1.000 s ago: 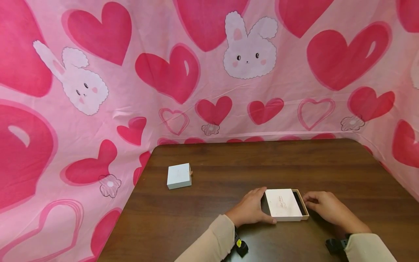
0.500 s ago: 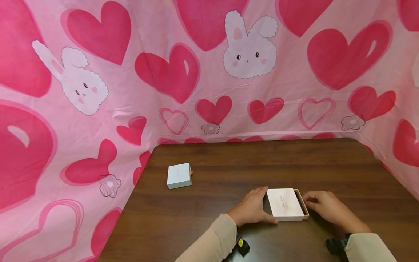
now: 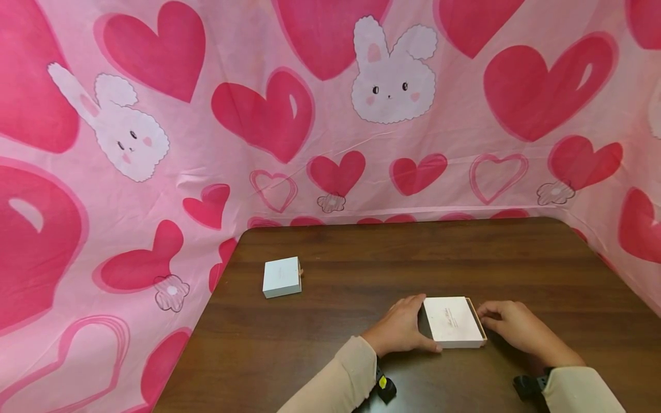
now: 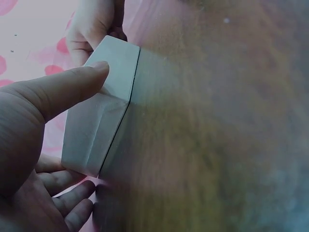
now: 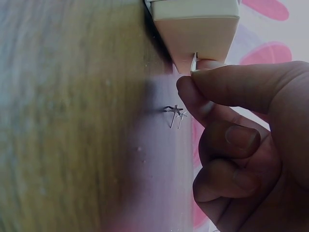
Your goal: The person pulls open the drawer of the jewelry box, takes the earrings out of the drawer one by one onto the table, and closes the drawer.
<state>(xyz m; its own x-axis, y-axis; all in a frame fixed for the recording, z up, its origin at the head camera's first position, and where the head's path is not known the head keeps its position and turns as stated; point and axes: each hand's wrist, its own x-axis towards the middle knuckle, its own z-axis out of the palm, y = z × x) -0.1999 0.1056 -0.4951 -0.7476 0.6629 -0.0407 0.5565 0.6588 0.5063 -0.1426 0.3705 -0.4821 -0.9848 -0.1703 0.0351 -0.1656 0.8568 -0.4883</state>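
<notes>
A white drawer box (image 3: 452,320) with fine gold lettering lies flat on the table, right of centre. Its sleeve is gripped by my left hand (image 3: 399,327), the thumb on the near side and the fingers reaching round to the far side. At the right end shows a thin strip of the inner drawer (image 3: 477,319), dark inside with a pale rim. My right hand (image 3: 513,328) pinches a short ribbon tab (image 5: 194,63) on the drawer's end between thumb and index finger; its other fingers are curled in, in the right wrist view.
Another white box (image 3: 281,277) with a small tan tab stands at the back left of the brown wooden table (image 3: 361,252). Small star-shaped metallic pieces (image 5: 175,110) with thin stems show beside the right fingers. A pink heart-patterned cloth (image 3: 454,143) hangs behind.
My left hand has pushed the sleeve rightward over the drawer, so the dark gap has narrowed to a thin strip. The right hand has stayed in place at the tab.
</notes>
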